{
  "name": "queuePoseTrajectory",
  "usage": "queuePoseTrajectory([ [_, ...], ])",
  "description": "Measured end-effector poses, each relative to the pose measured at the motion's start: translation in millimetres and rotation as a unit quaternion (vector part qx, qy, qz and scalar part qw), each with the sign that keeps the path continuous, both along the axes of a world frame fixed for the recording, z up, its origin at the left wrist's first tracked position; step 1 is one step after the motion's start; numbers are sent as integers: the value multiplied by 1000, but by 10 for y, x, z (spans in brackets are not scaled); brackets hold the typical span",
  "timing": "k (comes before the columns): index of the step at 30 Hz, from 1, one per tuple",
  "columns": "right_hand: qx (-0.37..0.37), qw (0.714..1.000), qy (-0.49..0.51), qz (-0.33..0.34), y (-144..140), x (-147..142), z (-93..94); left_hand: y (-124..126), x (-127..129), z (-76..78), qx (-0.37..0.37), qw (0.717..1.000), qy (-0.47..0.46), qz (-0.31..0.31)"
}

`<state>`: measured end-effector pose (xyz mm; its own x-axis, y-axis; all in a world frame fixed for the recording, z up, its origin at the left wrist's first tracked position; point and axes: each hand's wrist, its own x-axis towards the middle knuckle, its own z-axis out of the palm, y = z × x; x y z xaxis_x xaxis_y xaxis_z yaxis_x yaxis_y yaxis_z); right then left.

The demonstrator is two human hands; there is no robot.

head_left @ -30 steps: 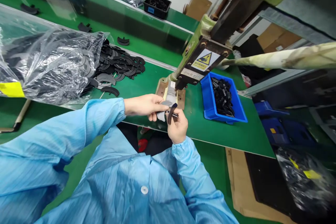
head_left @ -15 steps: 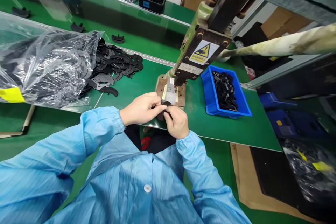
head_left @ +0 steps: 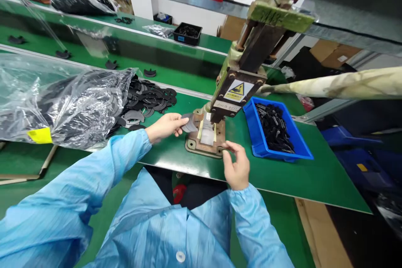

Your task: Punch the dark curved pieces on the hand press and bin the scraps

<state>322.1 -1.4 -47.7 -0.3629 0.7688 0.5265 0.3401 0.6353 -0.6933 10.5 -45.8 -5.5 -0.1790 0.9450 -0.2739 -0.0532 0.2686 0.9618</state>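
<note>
It's a workshop; press (head_left: 235, 91), workbench (head_left: 282, 180) and parts bin (head_left: 276, 155) show it.

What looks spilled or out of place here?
The pile by the bag looks spilled: it lies loose and jumbled outside, though possibly tipped out on purpose. At the press, nothing stands out.

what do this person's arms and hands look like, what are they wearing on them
Both arms are in long, loose, light-blue sleeves: the left sleeve and right sleeve are creased and slightly shiny, with gathered cuffs at the wrists. The left hand and right hand are bare, without gloves. No watch or ring shows, and the sleeves bear no visible markings.
</note>
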Motion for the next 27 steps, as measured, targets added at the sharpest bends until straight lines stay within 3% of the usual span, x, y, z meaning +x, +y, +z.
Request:
queuePoseTrajectory([
  [3, -37, 996, 24, -72, 90, 206, -202, 578, -243, -62, -55, 994, -1, 97],
  [8, -67, 994, 19, -82, 131, 330, -407, 1625, -418, 82, -43, 986, 29, 158],
  [11, -77, 994, 12, -80, 152, 346, -410, 1975, -418, 142, -31, 983, 42, 175],
  [13, -82, 993, 10, -79, 167, 351, -397, 2009, -388, 117, -36, 983, 57, 168],
  [16, -86, 994, 7, -72, 190, 344, -394, 1723, -317, 24, -35, 986, 79, 144],
  [18, -86, 994, 3, -66, 205, 329, -398, 1301, -271, -49, -13, 986, 118, 118],
  [19, -86, 994, 2, -62, 210, 323, -395, 1026, -253, -88, 27, 980, 180, 86],
  [21, -84, 995, -2, -53, 213, 328, -358, 396, -229, -175, 107, 940, 320, 45],
  [23, -81, 996, 0, -48, 223, 378, -256, -254, -226, -277, 166, 878, 448, 29],
  [25, -66, 996, 3, -65, 291, 497, -78, -810, -261, -394, 173, 825, 536, 49],
  [27, -14, 991, -12, -129, 482, 686, 147, -1206, -350, -516, 139, 790, 589, 97],
])
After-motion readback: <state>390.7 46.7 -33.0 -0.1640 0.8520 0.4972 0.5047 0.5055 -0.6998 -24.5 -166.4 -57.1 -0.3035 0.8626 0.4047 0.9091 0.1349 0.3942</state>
